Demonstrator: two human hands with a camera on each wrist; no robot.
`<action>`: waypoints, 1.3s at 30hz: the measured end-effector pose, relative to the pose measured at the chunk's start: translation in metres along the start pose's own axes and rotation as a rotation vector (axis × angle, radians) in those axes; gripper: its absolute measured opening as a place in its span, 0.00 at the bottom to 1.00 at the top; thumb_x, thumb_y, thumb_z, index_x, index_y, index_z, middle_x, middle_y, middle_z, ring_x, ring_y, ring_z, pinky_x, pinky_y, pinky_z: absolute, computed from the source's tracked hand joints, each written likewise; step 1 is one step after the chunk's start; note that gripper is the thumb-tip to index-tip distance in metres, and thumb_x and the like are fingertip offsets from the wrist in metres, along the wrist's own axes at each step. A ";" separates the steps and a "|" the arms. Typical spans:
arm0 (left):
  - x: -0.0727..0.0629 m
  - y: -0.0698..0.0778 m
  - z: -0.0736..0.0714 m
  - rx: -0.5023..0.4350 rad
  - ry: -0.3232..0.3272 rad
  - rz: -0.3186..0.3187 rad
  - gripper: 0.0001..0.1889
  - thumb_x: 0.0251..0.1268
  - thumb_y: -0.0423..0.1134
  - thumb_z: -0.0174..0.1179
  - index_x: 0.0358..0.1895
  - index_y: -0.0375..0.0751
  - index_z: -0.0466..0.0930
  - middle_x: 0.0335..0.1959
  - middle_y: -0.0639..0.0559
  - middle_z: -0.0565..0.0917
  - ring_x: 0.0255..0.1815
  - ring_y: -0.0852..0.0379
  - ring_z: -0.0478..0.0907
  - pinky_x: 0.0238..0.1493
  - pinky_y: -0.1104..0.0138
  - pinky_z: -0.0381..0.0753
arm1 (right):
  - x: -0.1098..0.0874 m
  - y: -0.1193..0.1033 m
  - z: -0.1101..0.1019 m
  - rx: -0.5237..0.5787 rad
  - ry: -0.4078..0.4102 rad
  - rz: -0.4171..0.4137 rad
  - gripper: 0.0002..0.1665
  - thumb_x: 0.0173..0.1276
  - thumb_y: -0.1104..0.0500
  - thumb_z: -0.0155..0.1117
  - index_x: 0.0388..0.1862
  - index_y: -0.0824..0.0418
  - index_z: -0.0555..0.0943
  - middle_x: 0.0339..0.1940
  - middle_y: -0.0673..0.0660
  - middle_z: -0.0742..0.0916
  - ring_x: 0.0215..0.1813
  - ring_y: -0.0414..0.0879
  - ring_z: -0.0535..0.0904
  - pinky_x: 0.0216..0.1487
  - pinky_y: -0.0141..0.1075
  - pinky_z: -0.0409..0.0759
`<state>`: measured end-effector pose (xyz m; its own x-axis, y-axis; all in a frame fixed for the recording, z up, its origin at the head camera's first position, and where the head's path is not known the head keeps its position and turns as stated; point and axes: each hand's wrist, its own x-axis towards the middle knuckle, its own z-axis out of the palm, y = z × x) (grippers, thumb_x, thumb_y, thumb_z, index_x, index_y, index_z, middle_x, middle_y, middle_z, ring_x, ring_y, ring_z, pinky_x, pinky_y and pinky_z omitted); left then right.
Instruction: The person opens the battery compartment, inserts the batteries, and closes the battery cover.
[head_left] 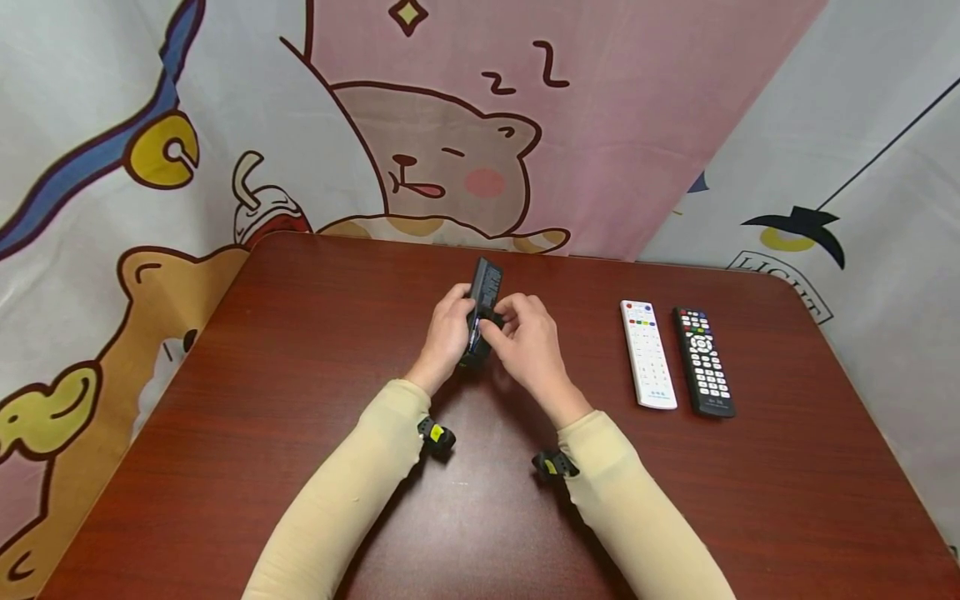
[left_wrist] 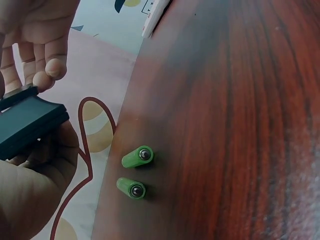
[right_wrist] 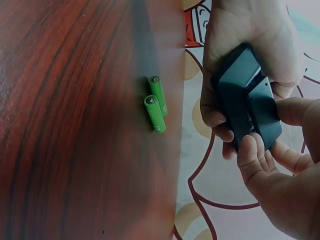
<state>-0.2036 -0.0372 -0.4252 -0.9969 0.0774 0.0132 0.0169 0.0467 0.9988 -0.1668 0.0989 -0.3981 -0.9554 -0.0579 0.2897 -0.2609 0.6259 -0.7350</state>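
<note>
My left hand [head_left: 444,335] grips a black remote control [head_left: 487,282] above the table, its back side showing in the right wrist view. With thumb and fingers, my right hand [head_left: 529,343] pinches the remote's battery cover [right_wrist: 265,114], which sits raised and askew against the body. The battery compartment under it is mostly hidden. Two green batteries lie side by side on the table: one battery [right_wrist: 155,116] is nearer and another battery [right_wrist: 159,95] just beyond it in the right wrist view. Hands and remote hide both batteries in the head view.
To the right on the brown table [head_left: 247,417] lie a white remote [head_left: 648,354] and a second black remote [head_left: 703,362], next to each other with their buttons up. A cartoon-printed cloth [head_left: 600,125] hangs behind the table's far edge.
</note>
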 end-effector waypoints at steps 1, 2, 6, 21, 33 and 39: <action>0.000 0.000 0.000 -0.003 -0.002 0.001 0.20 0.76 0.38 0.41 0.59 0.37 0.79 0.46 0.38 0.80 0.41 0.51 0.76 0.42 0.65 0.75 | 0.000 0.000 0.000 0.001 0.002 -0.002 0.14 0.68 0.59 0.72 0.45 0.67 0.81 0.41 0.63 0.81 0.39 0.56 0.82 0.43 0.46 0.82; 0.000 0.000 0.000 -0.007 -0.004 0.002 0.20 0.76 0.38 0.41 0.59 0.37 0.79 0.46 0.38 0.80 0.40 0.51 0.76 0.42 0.64 0.76 | 0.000 0.000 0.001 0.000 0.005 -0.006 0.14 0.68 0.59 0.72 0.45 0.67 0.80 0.40 0.63 0.81 0.39 0.56 0.82 0.43 0.46 0.82; -0.001 0.001 0.001 -0.033 -0.018 0.012 0.20 0.76 0.37 0.40 0.59 0.35 0.78 0.47 0.37 0.81 0.41 0.51 0.77 0.42 0.65 0.76 | 0.001 -0.001 0.002 -0.003 0.022 -0.030 0.15 0.67 0.59 0.73 0.45 0.67 0.80 0.40 0.63 0.81 0.39 0.56 0.82 0.43 0.47 0.82; -0.001 0.002 0.002 -0.041 -0.031 0.023 0.20 0.76 0.35 0.40 0.59 0.34 0.79 0.50 0.35 0.82 0.47 0.48 0.78 0.47 0.65 0.76 | -0.002 0.001 0.003 0.017 -0.007 -0.088 0.15 0.68 0.61 0.74 0.49 0.69 0.83 0.43 0.64 0.82 0.40 0.55 0.85 0.44 0.46 0.84; -0.001 0.000 0.000 -0.057 -0.043 0.016 0.20 0.77 0.36 0.39 0.60 0.34 0.77 0.50 0.35 0.82 0.44 0.49 0.79 0.43 0.65 0.78 | -0.004 0.003 0.005 0.021 -0.006 -0.124 0.17 0.67 0.65 0.73 0.53 0.69 0.84 0.44 0.64 0.83 0.39 0.55 0.85 0.43 0.45 0.83; -0.001 -0.001 0.000 -0.062 -0.038 0.019 0.20 0.77 0.35 0.39 0.60 0.34 0.77 0.49 0.34 0.81 0.42 0.49 0.79 0.41 0.66 0.78 | -0.004 0.004 0.007 0.026 0.009 -0.125 0.18 0.65 0.65 0.75 0.52 0.70 0.83 0.44 0.64 0.83 0.40 0.55 0.85 0.43 0.44 0.83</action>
<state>-0.2028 -0.0377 -0.4262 -0.9928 0.1156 0.0313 0.0296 -0.0172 0.9994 -0.1647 0.0967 -0.4065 -0.9141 -0.1274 0.3851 -0.3812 0.5942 -0.7082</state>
